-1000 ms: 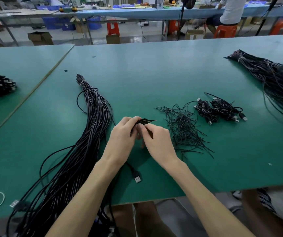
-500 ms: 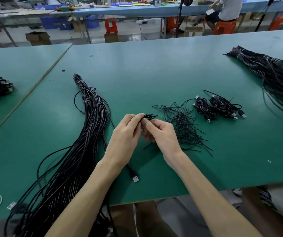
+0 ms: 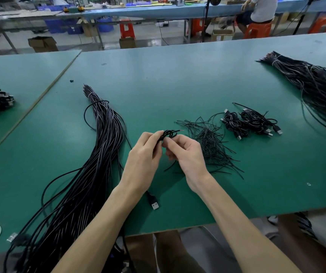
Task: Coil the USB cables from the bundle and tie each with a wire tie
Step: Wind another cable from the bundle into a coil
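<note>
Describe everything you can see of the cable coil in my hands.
The cable coil is small, black and glossy, wound in tight loops and held above the green table. The left hand pinches its left side, the right hand holds its lower edge. A thin end pokes out rightward.

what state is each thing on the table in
coiled cable, wound small, held by both hands
left hand, grips the coil
right hand, pinches the coil
cable bundle, uncoiled, banded at far end
wire ties, loose pile
finished coils, coiled, heaped together
usb plug, flat on table
</note>
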